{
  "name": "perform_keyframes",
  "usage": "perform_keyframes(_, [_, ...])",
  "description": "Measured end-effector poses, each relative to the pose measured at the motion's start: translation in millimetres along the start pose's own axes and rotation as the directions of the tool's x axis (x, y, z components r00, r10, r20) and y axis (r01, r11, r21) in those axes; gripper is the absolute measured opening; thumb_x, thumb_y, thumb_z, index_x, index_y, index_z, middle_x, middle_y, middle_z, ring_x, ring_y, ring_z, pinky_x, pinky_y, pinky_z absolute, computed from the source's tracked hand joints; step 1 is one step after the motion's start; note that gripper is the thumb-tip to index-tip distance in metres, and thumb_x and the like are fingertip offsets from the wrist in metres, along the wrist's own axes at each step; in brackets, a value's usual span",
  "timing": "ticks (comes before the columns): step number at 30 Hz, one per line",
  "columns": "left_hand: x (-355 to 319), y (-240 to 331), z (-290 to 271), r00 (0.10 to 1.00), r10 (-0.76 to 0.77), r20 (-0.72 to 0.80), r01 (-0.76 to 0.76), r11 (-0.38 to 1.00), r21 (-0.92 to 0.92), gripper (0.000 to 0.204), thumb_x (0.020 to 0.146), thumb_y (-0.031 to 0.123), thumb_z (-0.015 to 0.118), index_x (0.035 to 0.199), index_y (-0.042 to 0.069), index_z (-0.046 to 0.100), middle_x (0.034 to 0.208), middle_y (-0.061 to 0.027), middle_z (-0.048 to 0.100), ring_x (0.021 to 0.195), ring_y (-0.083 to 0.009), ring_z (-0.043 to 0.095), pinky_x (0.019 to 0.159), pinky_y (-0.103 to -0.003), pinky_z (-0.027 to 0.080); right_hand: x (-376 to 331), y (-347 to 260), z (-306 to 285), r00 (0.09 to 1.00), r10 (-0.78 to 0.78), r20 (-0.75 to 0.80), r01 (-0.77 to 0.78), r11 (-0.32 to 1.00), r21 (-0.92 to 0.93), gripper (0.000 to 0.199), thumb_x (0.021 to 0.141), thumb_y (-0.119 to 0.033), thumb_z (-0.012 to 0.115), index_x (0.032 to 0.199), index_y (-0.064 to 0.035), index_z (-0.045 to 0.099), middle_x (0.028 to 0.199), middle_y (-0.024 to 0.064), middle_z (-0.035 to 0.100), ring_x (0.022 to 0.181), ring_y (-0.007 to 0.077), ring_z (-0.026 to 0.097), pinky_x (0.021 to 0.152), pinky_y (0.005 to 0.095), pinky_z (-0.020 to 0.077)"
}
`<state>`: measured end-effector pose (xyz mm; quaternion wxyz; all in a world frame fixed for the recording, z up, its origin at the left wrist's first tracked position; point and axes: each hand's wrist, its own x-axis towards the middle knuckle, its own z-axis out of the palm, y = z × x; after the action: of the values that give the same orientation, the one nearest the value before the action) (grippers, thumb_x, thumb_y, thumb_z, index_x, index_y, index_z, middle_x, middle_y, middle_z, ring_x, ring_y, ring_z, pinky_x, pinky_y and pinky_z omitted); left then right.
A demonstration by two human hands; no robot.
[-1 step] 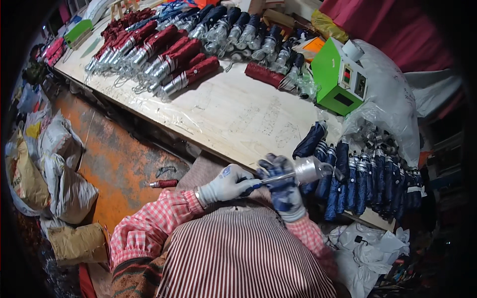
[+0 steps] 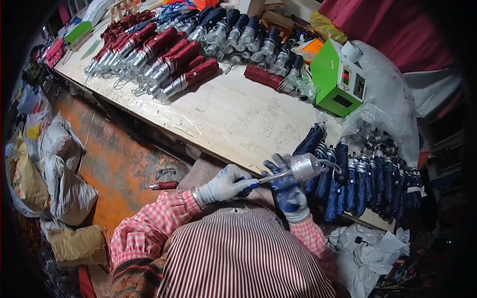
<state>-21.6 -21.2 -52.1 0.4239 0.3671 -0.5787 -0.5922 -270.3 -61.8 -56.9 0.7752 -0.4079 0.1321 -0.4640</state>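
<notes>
My left hand (image 2: 224, 184), in a pale grey work glove, is closed round the dark blue end of a thin metal shaft with a wide silver cylinder (image 2: 304, 167) at its far end. A grey cord or loop hangs off that cylinder on the right. Behind the shaft is my right hand (image 2: 288, 191), in a blue-stained glove, with its fingers stretched up and apart and slightly blurred. Whether it touches the shaft I cannot tell. Just right of it, folded navy umbrellas (image 2: 365, 181) lie side by side over the table's edge.
Folded maroon umbrellas (image 2: 191, 78) with silver handles lie across the far side of the table (image 2: 223, 116), beside navy ones (image 2: 231, 27). A green box-shaped device (image 2: 328, 69) stands at the right, before a large white sack (image 2: 390, 89). Stuffed bags (image 2: 64, 174) line the floor at left.
The silver cylinder has shifted slightly left and up, tilting the shaft more. My right hand's fingers have spread and moved a little right. The left hand has barely moved.
</notes>
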Motion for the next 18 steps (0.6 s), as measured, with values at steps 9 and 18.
perform_keyframes(9, [28.3, 1.9, -2.1, 0.937, -0.064, 0.345, 0.155, 0.958, -0.243, 0.039, 0.109, 0.02, 0.065, 0.073, 0.005, 0.07, 0.064, 0.0007, 0.059, 0.054, -0.0082, 0.043, 0.051, -0.023, 0.038, 76.4, -58.9, 44.2, 0.787, -0.363, 0.498, 0.234, 0.923, 0.304, 0.056, 0.102, -0.034, 0.066, 0.147, -0.0036, 0.05, 0.132, 0.0192, 0.068, 0.119, 0.0394, 0.065, 0.109, 0.0555, 0.0503])
perform_keyframes(18, [9.8, -28.4, 19.3, 0.994, -0.067, -0.09, 0.058, 0.994, -0.097, 0.04, 0.11, 0.021, 0.065, 0.073, 0.005, 0.071, 0.063, 0.0003, 0.061, 0.052, -0.0082, 0.045, 0.05, -0.023, 0.039, 65.2, -22.8, 62.7, 0.915, -0.367, -0.169, 0.311, 0.907, -0.285, 0.038, 0.081, -0.006, 0.085, 0.11, -0.0086, 0.06, 0.091, 0.007, 0.068, 0.077, 0.0232, 0.065, 0.083, 0.0403, 0.0539])
